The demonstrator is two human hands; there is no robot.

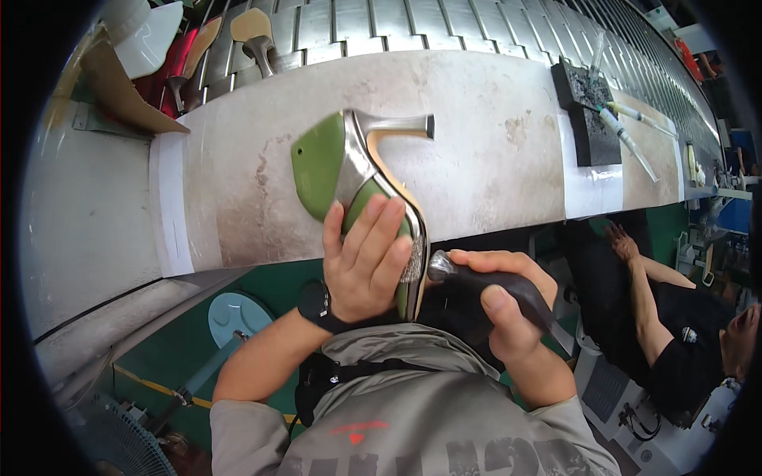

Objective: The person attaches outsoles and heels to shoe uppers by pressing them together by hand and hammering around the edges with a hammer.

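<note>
left hand (367,258) grips a green high-heeled shoe (349,186) sole-up, silver heel pointing right, over the edge of a worn pale workbench (476,143). right hand (508,305) holds a dark-handled tool (484,284), its metal tip touching the shoe's toe edge. syringes (627,131) lie beside a black block (583,99) on the bench. a co-worker's arm (643,278) shows at right.

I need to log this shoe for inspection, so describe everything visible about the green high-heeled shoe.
The green high-heeled shoe lies tipped on its side over the worn bench edge, sole showing. It has a green forepart, silver shank and slim metallic heel pointing right. The left hand grips its lower end; a dark-handled tool in the right hand meets its edge.
</note>
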